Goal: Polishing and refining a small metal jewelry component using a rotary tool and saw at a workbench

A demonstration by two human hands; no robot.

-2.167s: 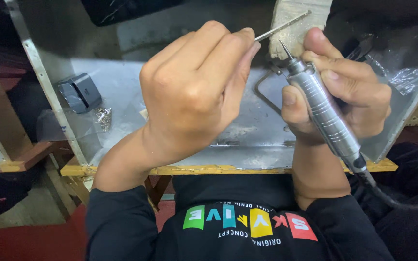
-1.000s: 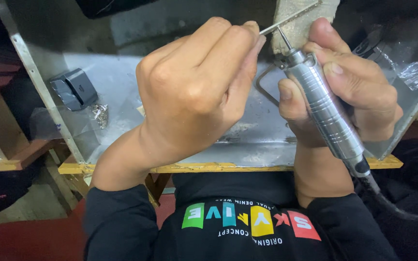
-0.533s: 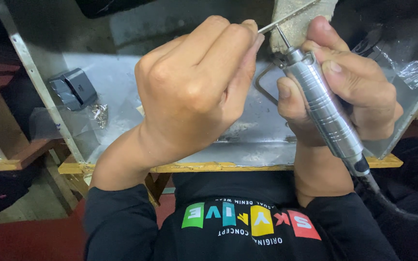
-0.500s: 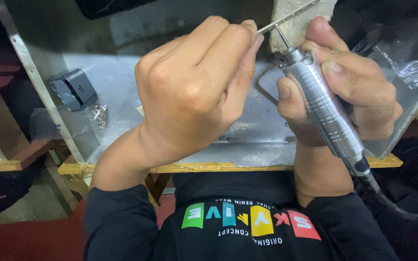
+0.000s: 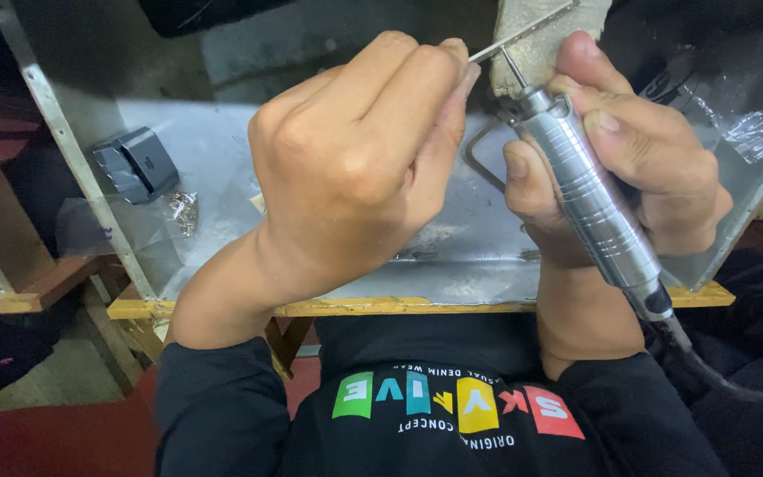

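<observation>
My left hand is closed, pinching a thin metal rod between fingertips so that it sticks up and to the right. My right hand grips a silver rotary tool handpiece like a pen. Its fine bit points up at the rod, close to or touching it. A black cable runs from the handpiece's lower end to the right. Both hands hover over a metal-covered bench. A pale block stands behind the rod.
A small grey box and a clear bag of small metal parts lie at the left of the bench. A bent metal wire loop lies between the hands. Crumpled clear plastic sits at right. The bench has a wooden front edge.
Both hands shifted slightly up and the bit moved in close under the rod over the first second; since then they hold almost still.
</observation>
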